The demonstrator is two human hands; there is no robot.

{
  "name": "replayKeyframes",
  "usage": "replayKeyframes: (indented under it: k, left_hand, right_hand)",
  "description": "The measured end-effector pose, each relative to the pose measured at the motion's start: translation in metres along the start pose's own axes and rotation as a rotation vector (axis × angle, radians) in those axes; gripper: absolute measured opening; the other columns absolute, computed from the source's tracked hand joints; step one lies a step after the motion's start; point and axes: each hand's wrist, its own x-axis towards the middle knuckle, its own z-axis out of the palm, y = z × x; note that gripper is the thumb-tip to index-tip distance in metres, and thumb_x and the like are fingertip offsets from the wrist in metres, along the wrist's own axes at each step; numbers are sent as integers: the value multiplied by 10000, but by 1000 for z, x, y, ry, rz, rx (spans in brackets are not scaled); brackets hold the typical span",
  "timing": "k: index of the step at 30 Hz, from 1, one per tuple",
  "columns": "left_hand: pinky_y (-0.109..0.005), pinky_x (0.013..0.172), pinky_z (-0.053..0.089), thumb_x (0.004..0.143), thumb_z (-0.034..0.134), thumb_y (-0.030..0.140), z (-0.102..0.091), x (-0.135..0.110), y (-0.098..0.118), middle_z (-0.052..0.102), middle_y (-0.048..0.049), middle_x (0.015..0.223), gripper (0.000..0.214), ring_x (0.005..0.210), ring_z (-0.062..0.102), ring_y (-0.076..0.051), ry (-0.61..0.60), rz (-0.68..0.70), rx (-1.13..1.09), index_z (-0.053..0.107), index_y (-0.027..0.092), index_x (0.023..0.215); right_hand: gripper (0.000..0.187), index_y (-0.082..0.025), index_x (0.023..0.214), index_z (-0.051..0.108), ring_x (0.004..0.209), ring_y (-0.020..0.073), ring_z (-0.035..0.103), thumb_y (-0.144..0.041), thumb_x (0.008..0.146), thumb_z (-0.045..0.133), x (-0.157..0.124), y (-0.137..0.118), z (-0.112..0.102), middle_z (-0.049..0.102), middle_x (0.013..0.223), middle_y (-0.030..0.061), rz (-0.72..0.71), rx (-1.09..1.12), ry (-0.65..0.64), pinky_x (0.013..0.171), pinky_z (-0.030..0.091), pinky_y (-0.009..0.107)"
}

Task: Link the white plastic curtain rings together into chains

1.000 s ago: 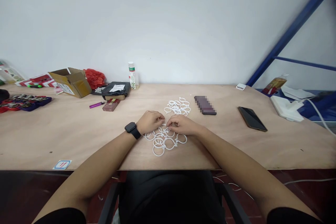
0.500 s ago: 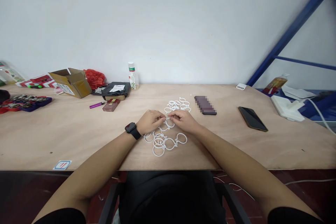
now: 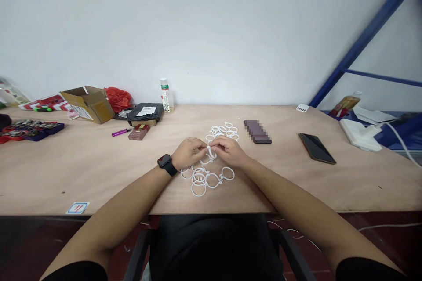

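Note:
My left hand (image 3: 188, 153), with a black watch on its wrist, pinches a white plastic ring (image 3: 212, 153) with a small eyelet, like a curtain ring. From the other side my right hand (image 3: 230, 151) is closed at the fingertips on the same ring, which stands tilted between them. Fingers hide part of its eyelet. Below the hands lie several similar white rings (image 3: 213, 187), some joined at their eyelets in a chain that runs toward the held ring. Just beyond my fingertips is a heap of more white rings (image 3: 232, 132).
A pixelated dark phone-like object (image 3: 257, 131) and a black phone (image 3: 317, 148) lie to the right. At left are a maroon small box (image 3: 139, 132), a purple lighter (image 3: 120, 132), a black package (image 3: 145, 113), a bottle (image 3: 166, 99) and an open carton (image 3: 99, 107).
The ring between my hands has turned from lying nearly flat to standing steeply, its eyelet end up at my fingertips. Both hands stay almost in place.

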Motion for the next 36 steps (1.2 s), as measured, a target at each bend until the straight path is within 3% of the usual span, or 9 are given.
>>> replayKeyframes:
  k: [4, 14, 18, 23, 28, 32, 36]
  left_hand:
    - [-306, 760, 456, 930, 493, 382, 2, 0, 0, 690, -44, 786, 278, 756, 609, -164, -11, 13, 21, 677, 188, 851]
    - [-312, 777, 448, 959, 459, 370, 2, -1, 2, 687, -52, 803, 297, 782, 596, -170, -38, 71, 39, 648, 183, 828]
    - [-318, 781, 445, 960, 460, 371, 4, 2, -1, 697, -45, 820, 287, 785, 607, -169, -3, 20, 42, 667, 190, 876]
    - [-340, 861, 449, 910, 546, 350, 9, 2, -7, 715, -44, 940, 213, 882, 625, -187, -12, -66, 102, 690, 207, 975]
    - [-335, 911, 450, 851, 593, 316, 8, 1, -14, 719, -38, 931, 175, 896, 631, -191, -69, -150, 137, 736, 221, 885]
    - [-323, 865, 458, 813, 626, 349, 8, 1, -17, 721, -39, 884, 180, 857, 636, -195, -89, -222, 177, 741, 216, 848]
    - [-286, 728, 457, 785, 627, 299, 11, 1, -17, 712, -18, 788, 133, 753, 636, -177, -149, -284, 181, 724, 210, 773]
  right_hand:
    - [159, -209, 873, 686, 797, 168, 596, -316, 904, 573, 2, -1, 2, 666, 874, 52, -6, 45, -13, 721, 463, 301]
    - [149, -200, 811, 639, 796, 170, 586, -284, 899, 552, 3, -1, 3, 653, 847, 38, 33, 124, -54, 729, 456, 298]
    - [150, -197, 886, 637, 786, 163, 580, -286, 917, 521, 3, -4, 4, 656, 878, 42, 73, 58, -10, 714, 450, 284]
    - [151, -203, 899, 634, 863, 181, 586, -255, 929, 495, 3, -3, 0, 653, 901, 47, 17, -114, 27, 789, 445, 307]
    - [181, -205, 957, 659, 968, 216, 595, -276, 934, 494, 5, 18, -10, 660, 1001, 78, 111, -294, 222, 852, 444, 339]
    - [203, -197, 1020, 673, 953, 222, 611, -298, 907, 537, 8, 36, -15, 669, 1048, 85, 225, -302, 269, 795, 465, 334]
    - [171, -190, 965, 691, 850, 196, 615, -264, 886, 558, 7, 33, -14, 690, 965, 70, 206, -256, 258, 726, 462, 309]
